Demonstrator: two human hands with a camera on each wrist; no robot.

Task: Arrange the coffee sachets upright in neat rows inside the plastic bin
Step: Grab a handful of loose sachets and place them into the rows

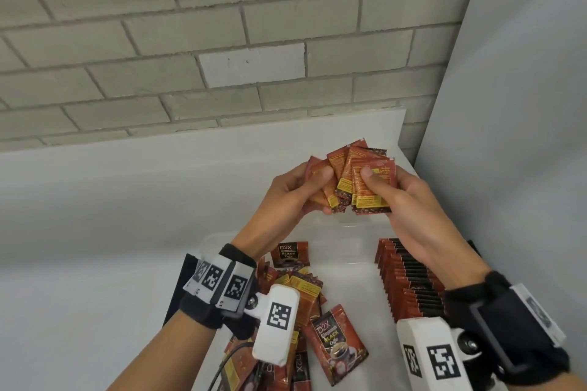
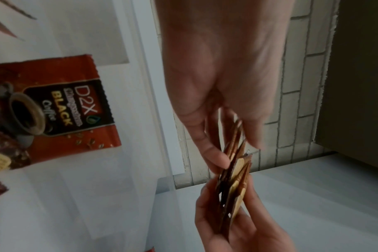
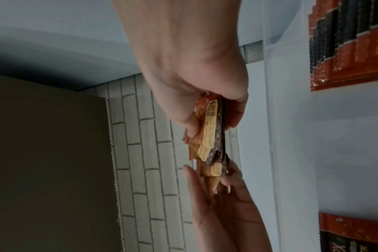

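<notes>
Above the clear plastic bin (image 1: 355, 233), both hands were raised over the white table (image 1: 95, 216), sharing a fanned bunch of coffee sachets (image 1: 352, 181) with their printed backs toward the camera. At the left, the left hand (image 1: 292, 197) pinched the left part of the fan, its thumb pressed across the fronts and its fingers curled behind; the left wrist view showed the same sachets edge-on (image 2: 233, 172) between the fingers of the two hands. Below that wrist, a loose heap of sachets (image 1: 301, 292) lay flat and jumbled in the left side of the bin, one lying face up with "D2X Black Coffee" readable (image 1: 338, 343) and another propped near the far wall (image 1: 289, 254). Further right, the right hand (image 1: 403, 200) gripped the right part of the fan, thumb on top and fingers wrapped underneath. Under the right forearm, a tight row of sachets (image 1: 409, 276) stood upright on edge along the bin's right side, and it also appeared in the right wrist view (image 3: 347, 44). Behind everything ran a grey brick wall (image 1: 190, 41), with a plain pale panel (image 1: 524, 105) at the far right.
</notes>
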